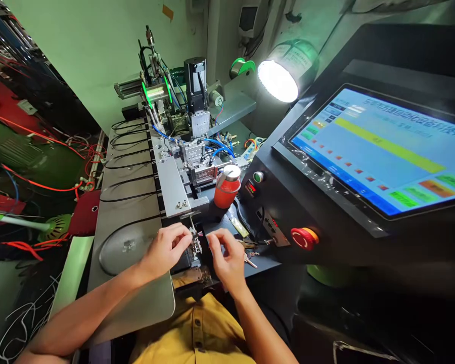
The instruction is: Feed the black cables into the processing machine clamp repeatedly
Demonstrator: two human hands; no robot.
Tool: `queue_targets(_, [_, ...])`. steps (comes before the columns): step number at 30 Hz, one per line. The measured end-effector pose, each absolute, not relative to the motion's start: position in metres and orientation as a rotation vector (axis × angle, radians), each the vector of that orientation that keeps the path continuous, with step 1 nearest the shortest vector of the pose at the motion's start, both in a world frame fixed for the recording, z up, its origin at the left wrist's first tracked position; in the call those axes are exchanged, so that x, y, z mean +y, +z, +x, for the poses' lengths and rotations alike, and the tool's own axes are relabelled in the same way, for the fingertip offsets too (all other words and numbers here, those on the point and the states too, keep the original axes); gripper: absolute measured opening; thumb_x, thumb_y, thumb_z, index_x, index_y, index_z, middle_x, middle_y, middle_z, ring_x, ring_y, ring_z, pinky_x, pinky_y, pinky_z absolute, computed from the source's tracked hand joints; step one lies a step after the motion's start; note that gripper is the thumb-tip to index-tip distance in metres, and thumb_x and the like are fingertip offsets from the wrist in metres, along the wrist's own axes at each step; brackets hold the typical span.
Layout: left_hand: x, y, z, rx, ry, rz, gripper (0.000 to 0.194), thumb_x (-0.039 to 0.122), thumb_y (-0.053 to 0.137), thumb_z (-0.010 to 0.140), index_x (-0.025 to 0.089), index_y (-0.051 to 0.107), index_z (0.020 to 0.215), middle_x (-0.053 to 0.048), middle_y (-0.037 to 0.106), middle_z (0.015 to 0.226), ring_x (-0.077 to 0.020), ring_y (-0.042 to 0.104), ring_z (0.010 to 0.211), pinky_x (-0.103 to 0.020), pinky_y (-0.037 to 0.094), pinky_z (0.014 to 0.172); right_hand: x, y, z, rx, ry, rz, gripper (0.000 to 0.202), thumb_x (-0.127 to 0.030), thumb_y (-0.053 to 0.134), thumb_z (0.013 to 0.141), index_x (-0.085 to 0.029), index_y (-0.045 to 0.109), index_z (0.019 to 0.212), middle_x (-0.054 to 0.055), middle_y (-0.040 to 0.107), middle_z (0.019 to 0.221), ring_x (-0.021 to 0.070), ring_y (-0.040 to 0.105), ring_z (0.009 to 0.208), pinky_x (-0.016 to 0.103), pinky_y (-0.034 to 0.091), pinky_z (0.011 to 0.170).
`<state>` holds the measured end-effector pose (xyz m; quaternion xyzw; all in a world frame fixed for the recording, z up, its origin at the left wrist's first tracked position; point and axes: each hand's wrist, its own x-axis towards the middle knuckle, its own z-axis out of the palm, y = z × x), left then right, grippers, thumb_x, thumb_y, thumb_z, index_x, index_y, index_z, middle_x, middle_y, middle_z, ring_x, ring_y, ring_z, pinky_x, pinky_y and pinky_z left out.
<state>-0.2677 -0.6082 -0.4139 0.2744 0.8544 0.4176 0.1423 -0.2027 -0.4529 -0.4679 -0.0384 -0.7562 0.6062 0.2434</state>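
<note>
My left hand is at the left side of a small metal fixture, its thumb and fingers pressed together. What they pinch, if anything, is too small to make out. Just right of the fixture, my right hand is also closed in a pinch, with its fingertips near some tiny thin strands. Whether those strands are in its grip cannot be told. A black cable curves in a loop over the metal worktop beside my left forearm. Several more black cables run side by side into the machine's rail.
A red bottle stands beyond my right hand, with keys nearby. To the right rises a control panel with a lit screen and a red emergency-stop button. A bright lamp, pneumatic cylinders and a wire spool sit farther back.
</note>
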Motion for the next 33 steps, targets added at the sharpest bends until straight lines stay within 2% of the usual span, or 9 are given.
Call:
queue_targets(5, [-0.610, -0.422, -0.283, 2.552, 0.992, 0.790, 0.024, 0.022, 0.050, 0.089, 0.016, 0.061, 0.070, 0.001, 0.060, 0.067, -0.0116, 0.051, 0.061, -0.022, 0.037, 0.059, -0.433, -0.477, -0.202, -2.039, 1.642, -0.346, 0.023, -0.034, 0.052, 0.093, -0.018, 0.059, 0.077, -0.002, 0.052, 0.063, 0.0120, 0.048, 0.056, 0.024, 0.038, 0.052])
queue_targets(16, [-0.609, -0.424, -0.282, 2.587, 0.828, 0.708, 0.023, 0.024, 0.048, 0.088, 0.016, 0.060, 0.070, 0.001, 0.058, 0.067, -0.0117, 0.049, 0.061, -0.024, 0.034, 0.061, -0.432, -0.488, -0.204, -2.106, 1.667, -0.351, 0.026, -0.036, 0.051, 0.093, -0.018, 0.056, 0.075, -0.002, 0.049, 0.063, 0.0120, 0.045, 0.056, 0.025, 0.033, 0.053])
queue_targets(24, [-0.603, -0.423, -0.282, 2.618, 0.782, 0.676, 0.023, 0.024, 0.048, 0.088, 0.016, 0.063, 0.073, 0.001, 0.058, 0.065, -0.0111, 0.049, 0.060, -0.023, 0.032, 0.060, -0.439, -0.489, -0.226, -2.377, 1.859, -0.001, 0.029, -0.037, 0.044, 0.096, -0.020, 0.047, 0.073, -0.004, 0.043, 0.065, 0.0117, 0.039, 0.060, 0.024, 0.031, 0.057])
queue_targets(30, [-0.602, -0.428, -0.280, 2.711, 0.679, 0.770, 0.021, 0.021, 0.050, 0.088, 0.016, 0.063, 0.071, 0.001, 0.059, 0.065, -0.0113, 0.053, 0.061, -0.023, 0.034, 0.060, -0.452, -0.496, -0.239, -2.319, 1.904, 0.139, 0.030, -0.034, 0.039, 0.098, -0.021, 0.038, 0.071, -0.006, 0.033, 0.064, 0.0112, 0.032, 0.060, 0.024, 0.028, 0.057])
queue_targets(33, [-0.605, -0.431, -0.273, 2.872, 0.597, 0.887, 0.015, 0.022, 0.052, 0.090, 0.016, 0.065, 0.084, 0.000, 0.063, 0.078, -0.0124, 0.059, 0.068, -0.022, 0.037, 0.060, -0.455, -0.500, -0.239, -2.224, 1.967, 0.127, 0.030, -0.034, 0.039, 0.098, -0.021, 0.036, 0.071, -0.005, 0.033, 0.065, 0.0113, 0.032, 0.060, 0.024, 0.029, 0.057])
